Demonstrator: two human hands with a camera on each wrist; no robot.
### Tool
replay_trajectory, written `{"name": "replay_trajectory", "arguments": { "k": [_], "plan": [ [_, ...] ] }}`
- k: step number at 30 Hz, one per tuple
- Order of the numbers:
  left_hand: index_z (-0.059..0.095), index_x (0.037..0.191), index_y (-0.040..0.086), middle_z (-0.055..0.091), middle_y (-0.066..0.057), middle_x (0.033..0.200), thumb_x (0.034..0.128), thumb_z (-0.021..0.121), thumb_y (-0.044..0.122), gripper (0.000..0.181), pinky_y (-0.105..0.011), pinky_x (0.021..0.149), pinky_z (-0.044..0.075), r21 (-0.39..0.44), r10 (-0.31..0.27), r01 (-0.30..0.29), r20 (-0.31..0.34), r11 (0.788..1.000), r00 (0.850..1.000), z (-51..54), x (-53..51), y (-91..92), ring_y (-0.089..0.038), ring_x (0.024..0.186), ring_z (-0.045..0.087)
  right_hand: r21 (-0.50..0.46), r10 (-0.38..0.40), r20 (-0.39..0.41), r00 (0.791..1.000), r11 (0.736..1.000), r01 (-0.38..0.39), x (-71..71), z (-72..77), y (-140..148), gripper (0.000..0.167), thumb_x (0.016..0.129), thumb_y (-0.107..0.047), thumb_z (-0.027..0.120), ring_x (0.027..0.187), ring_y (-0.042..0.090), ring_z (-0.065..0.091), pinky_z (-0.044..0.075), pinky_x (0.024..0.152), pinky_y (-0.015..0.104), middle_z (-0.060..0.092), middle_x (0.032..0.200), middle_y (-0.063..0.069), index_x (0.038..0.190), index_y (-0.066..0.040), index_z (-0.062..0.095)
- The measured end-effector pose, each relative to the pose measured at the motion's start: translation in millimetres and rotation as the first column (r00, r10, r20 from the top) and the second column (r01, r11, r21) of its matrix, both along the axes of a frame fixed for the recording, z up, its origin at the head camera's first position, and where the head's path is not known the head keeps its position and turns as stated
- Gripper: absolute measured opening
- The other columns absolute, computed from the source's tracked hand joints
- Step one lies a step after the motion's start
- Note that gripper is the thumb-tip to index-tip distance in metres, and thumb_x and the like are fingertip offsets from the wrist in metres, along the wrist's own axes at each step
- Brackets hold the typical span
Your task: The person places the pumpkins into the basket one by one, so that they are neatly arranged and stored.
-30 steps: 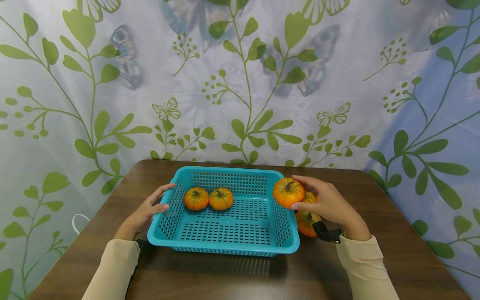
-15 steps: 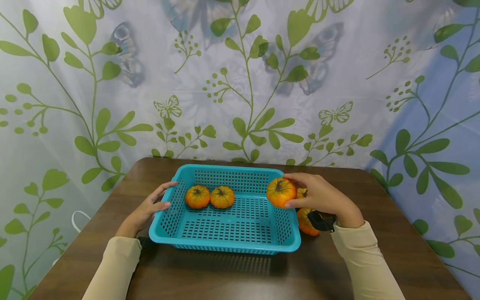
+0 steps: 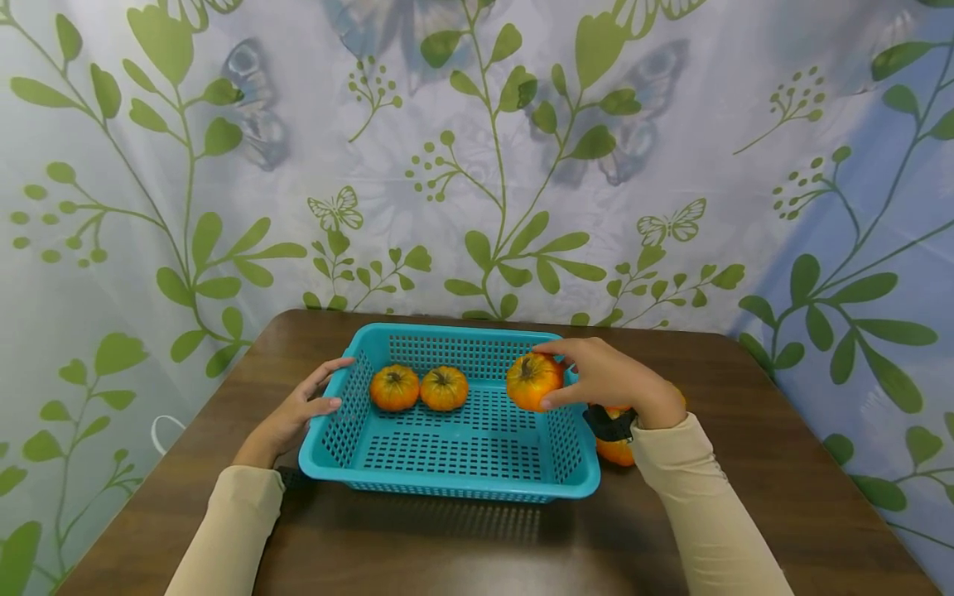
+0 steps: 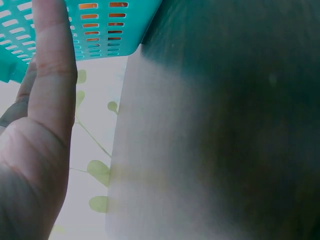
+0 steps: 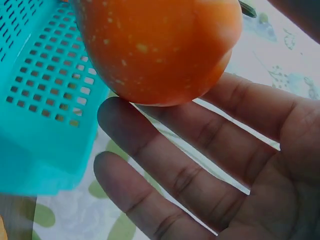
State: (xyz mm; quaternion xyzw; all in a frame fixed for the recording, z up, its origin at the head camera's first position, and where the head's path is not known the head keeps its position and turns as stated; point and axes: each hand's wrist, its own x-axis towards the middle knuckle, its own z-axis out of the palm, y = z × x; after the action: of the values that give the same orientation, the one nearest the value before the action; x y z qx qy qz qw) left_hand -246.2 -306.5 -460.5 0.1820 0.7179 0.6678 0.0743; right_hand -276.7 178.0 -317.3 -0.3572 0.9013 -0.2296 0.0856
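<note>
A teal perforated basket (image 3: 450, 488) stands on the table. Two small orange pumpkins, one at the left (image 3: 394, 387) and one beside it (image 3: 444, 388), sit in its left back part. My right hand (image 3: 607, 381) pinches a third pumpkin (image 3: 534, 382) between thumb and fingers, above the basket's right part; the right wrist view shows this pumpkin (image 5: 160, 45) large against the fingers (image 5: 185, 180). My left hand (image 3: 286, 418) rests on the basket's left rim, thumb and fingers spread. In the left wrist view the hand (image 4: 45, 115) lies against the basket's wall (image 4: 107, 30).
More orange pumpkins (image 3: 615, 452) lie on the brown table (image 3: 745, 463) just right of the basket, partly hidden by my right wrist and its black strap. Behind the table hangs a leaf-patterned curtain (image 3: 402, 190); a white cable loop shows at the left.
My right hand has moved left with the pumpkin, from over the basket's right rim to above its inside. My left hand has stayed on the left rim.
</note>
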Motion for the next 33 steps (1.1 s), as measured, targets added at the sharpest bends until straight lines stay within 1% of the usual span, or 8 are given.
{"name": "replay_trajectory", "arguments": {
  "k": [3, 6, 8, 14, 21, 26, 30, 33],
  "plan": [
    [0.048, 0.154, 0.042, 0.019, -0.038, 0.165, 0.1068, 0.058, 0.018, 0.054, -0.040, 0.094, 0.060, 0.005, -0.005, 0.005, 0.003, 1.000, 1.000, -0.1, 0.0, 0.1, -0.026, 0.122, 0.058, 0.023, 0.024, 0.010, 1.000, 0.999, -0.024, -6.6, -1.3, -8, 0.076, 0.093, -0.029, 0.088, 0.115, 0.036, 0.066, 0.059, 0.095, 0.051, 0.068, 0.140, 0.018, 0.152, 0.005, 0.056],
    [0.048, 0.155, 0.041, 0.019, -0.037, 0.165, 0.1069, 0.058, 0.018, 0.054, -0.040, 0.094, 0.060, 0.008, -0.007, 0.007, 0.008, 1.000, 1.000, -0.7, -0.5, -0.1, -0.026, 0.123, 0.058, 0.049, 0.036, 0.027, 0.999, 0.998, -0.037, -12.8, -2.2, -17, 0.076, 0.093, -0.028, 0.089, 0.116, 0.036, 0.067, 0.058, 0.096, 0.049, 0.068, 0.140, 0.020, 0.151, 0.007, 0.056],
    [0.048, 0.154, 0.041, 0.019, -0.037, 0.166, 0.1070, 0.059, 0.018, 0.054, -0.040, 0.094, 0.060, 0.010, -0.006, 0.006, 0.008, 1.000, 1.000, -0.6, -0.2, 0.0, -0.027, 0.123, 0.057, 0.072, 0.035, 0.041, 0.999, 0.997, -0.038, -17.0, -2.9, -23, 0.076, 0.092, -0.028, 0.089, 0.119, 0.037, 0.066, 0.058, 0.097, 0.048, 0.066, 0.142, 0.021, 0.151, 0.008, 0.056],
    [0.047, 0.156, 0.039, 0.020, -0.038, 0.165, 0.1067, 0.059, 0.018, 0.055, -0.040, 0.094, 0.060, 0.012, -0.002, 0.002, 0.003, 1.000, 1.000, -3.4, -1.7, 0.7, -0.027, 0.122, 0.058, 0.125, 0.015, 0.090, 0.996, 0.992, -0.026, -29.5, -10.2, -38, 0.075, 0.092, -0.027, 0.089, 0.129, 0.039, 0.061, 0.054, 0.105, 0.052, 0.062, 0.148, 0.022, 0.152, 0.005, 0.057],
    [0.047, 0.156, 0.039, 0.021, -0.037, 0.165, 0.1064, 0.058, 0.017, 0.056, -0.039, 0.095, 0.060, 0.004, 0.008, -0.008, 0.001, 1.000, 1.000, -3.7, -3.1, 0.9, -0.024, 0.124, 0.058, 0.114, 0.015, 0.117, 0.993, 0.993, -0.028, -45.3, -21.7, -43, 0.075, 0.092, -0.026, 0.090, 0.131, 0.039, 0.060, 0.053, 0.107, 0.051, 0.061, 0.149, 0.023, 0.151, 0.004, 0.057],
    [0.047, 0.156, 0.038, 0.021, -0.037, 0.164, 0.1058, 0.059, 0.017, 0.056, -0.040, 0.094, 0.060, 0.008, 0.001, -0.001, 0.004, 1.000, 1.000, -3.1, -3.7, 0.6, -0.026, 0.124, 0.057, 0.102, -0.005, 0.161, 0.987, 0.995, -0.012, -55.0, -30.9, -45, 0.076, 0.092, -0.025, 0.090, 0.132, 0.043, 0.060, 0.052, 0.109, 0.052, 0.057, 0.152, 0.026, 0.153, 0.004, 0.056],
    [0.047, 0.155, 0.039, 0.022, -0.037, 0.164, 0.1054, 0.059, 0.017, 0.055, -0.040, 0.094, 0.060, 0.009, 0.003, -0.003, 0.004, 1.000, 1.000, -3.4, -3.6, 0.3, -0.027, 0.124, 0.056, 0.081, -0.022, 0.211, 0.977, 0.997, 0.006, -62.9, -38.1, -46, 0.075, 0.091, -0.022, 0.090, 0.130, 0.043, 0.061, 0.053, 0.109, 0.052, 0.056, 0.154, 0.027, 0.154, 0.001, 0.056],
    [0.047, 0.155, 0.040, 0.021, -0.037, 0.164, 0.1055, 0.059, 0.017, 0.055, -0.039, 0.094, 0.060, 0.008, 0.006, -0.006, 0.002, 1.000, 1.000, -4.6, -3.3, -0.2, -0.025, 0.124, 0.056, 0.053, -0.017, 0.255, 0.967, 0.999, 0.004, -69.5, -44.5, -48, 0.074, 0.092, -0.019, 0.089, 0.131, 0.041, 0.062, 0.053, 0.108, 0.051, 0.057, 0.153, 0.027, 0.155, 0.000, 0.055]
  ]
}}
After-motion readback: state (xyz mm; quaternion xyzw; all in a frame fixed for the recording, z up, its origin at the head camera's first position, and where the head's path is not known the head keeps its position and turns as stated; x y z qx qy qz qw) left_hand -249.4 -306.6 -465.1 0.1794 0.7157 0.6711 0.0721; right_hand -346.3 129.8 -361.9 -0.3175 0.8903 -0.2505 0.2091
